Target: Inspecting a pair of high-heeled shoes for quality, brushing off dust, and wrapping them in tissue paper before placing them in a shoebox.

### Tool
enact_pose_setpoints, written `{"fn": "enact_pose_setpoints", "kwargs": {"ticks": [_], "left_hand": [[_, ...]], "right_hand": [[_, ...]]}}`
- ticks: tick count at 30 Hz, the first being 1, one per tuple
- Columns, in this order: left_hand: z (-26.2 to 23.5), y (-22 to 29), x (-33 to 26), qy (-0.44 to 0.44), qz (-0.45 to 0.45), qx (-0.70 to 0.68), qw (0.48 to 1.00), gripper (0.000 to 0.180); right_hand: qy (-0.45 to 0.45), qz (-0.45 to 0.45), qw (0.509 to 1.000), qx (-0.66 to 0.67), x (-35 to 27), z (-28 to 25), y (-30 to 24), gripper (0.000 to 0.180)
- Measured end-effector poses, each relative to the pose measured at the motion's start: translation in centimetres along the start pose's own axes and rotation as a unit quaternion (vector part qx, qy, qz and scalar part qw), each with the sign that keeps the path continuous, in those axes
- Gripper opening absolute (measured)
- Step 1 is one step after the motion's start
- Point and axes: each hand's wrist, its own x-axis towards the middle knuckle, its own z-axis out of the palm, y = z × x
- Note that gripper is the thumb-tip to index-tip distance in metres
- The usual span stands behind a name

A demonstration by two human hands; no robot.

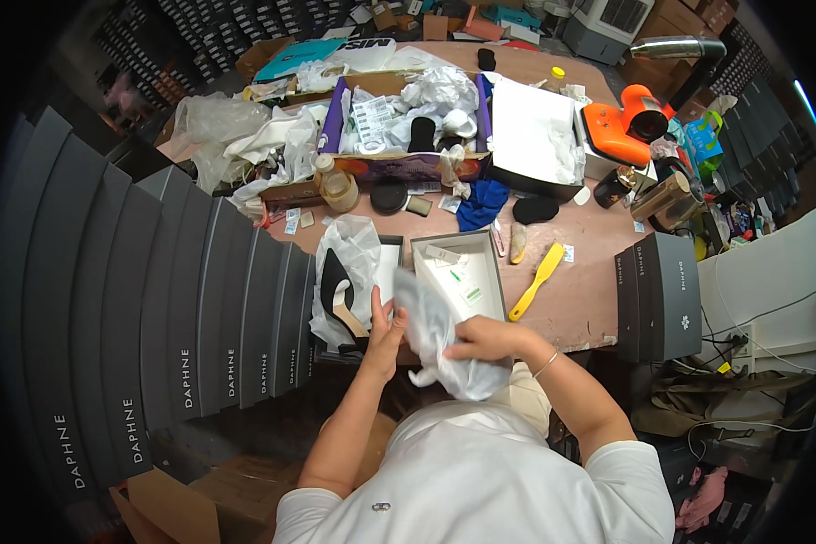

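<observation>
In front of my body, my right hand [488, 341] is closed on a whitish translucent wrapper [433, 328], crumpled and partly smeared by motion. What the wrapper holds, if anything, cannot be made out. My left hand [386, 335] is beside its left edge, fingers stretched out and apart. Just left of that hand, a black heeled shoe [335, 268] with a tan sole lies on white tissue paper [361, 239]. Behind the wrapper sits an open grey shoe box [494, 256] with a white inside, and a few small printed papers [462, 281] lie in it.
Tall rows of dark grey shoe boxes [183, 299] crowd the left, with a shorter stack [659, 295] at the right. A yellow shoehorn-like tool [539, 279], a blue cloth [483, 205], a bottle [337, 187], a paper-filled purple carton [333, 116] and an orange blower [618, 133] occupy the table.
</observation>
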Motion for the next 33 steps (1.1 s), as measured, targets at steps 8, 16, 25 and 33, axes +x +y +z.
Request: {"fn": "enact_pose_setpoints", "kwargs": {"ticks": [8, 16, 25, 33], "left_hand": [[-0.6, 0.5, -1.8, 0.131, -0.132, -0.339, 0.922, 0.042], [-4.5, 2.3, 0.8, 0.145, 0.04, -0.338, 0.929, 0.047], [-3.1, 1.9, -3.4, -0.045, 0.002, -0.272, 0.961, 0.055], [-8.4, 0.3, 0.5, 0.113, 0.039, -0.238, 0.964, 0.027]], "right_hand": [[0.272, -0.177, 0.898, -0.297, -0.3, 2.3, -6.9, 0.016], [0.307, -0.186, 0.925, 0.125, -5.1, 4.1, -11.0, 0.014], [0.179, 0.017, 0.84, 0.511, -4.4, 1.5, -2.7, 0.043], [0.294, -0.016, 0.763, 0.575, -12.6, 0.7, 1.3, 0.045]]}}
